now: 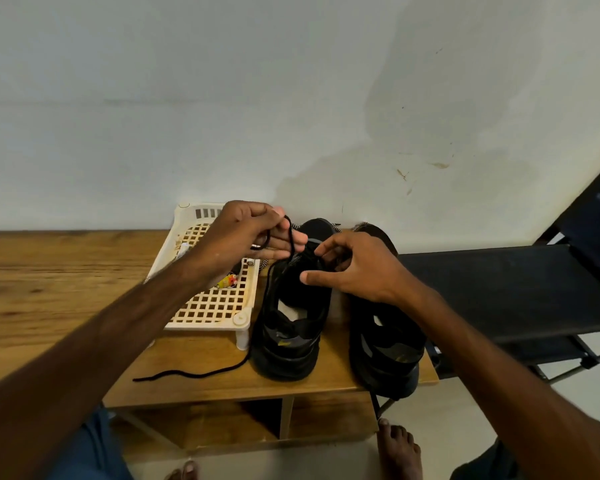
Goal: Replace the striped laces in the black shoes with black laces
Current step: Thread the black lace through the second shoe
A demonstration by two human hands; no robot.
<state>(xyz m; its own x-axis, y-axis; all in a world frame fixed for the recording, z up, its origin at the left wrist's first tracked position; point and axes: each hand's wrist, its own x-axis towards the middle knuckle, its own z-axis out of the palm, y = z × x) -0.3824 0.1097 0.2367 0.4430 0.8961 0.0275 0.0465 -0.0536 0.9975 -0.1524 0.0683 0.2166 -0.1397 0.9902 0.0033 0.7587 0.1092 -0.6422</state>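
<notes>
One black lace (pixel 291 241) pinched in left hand (pixel 253 230) above shoe (pixel 288 341), right hand (pixel 357 265) hold unclear

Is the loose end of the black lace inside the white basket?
No, the black lace end lies on the wooden table, outside the white basket.

2 shoes (pixel 288 327) right of basket (pixel 219 306)
</notes>
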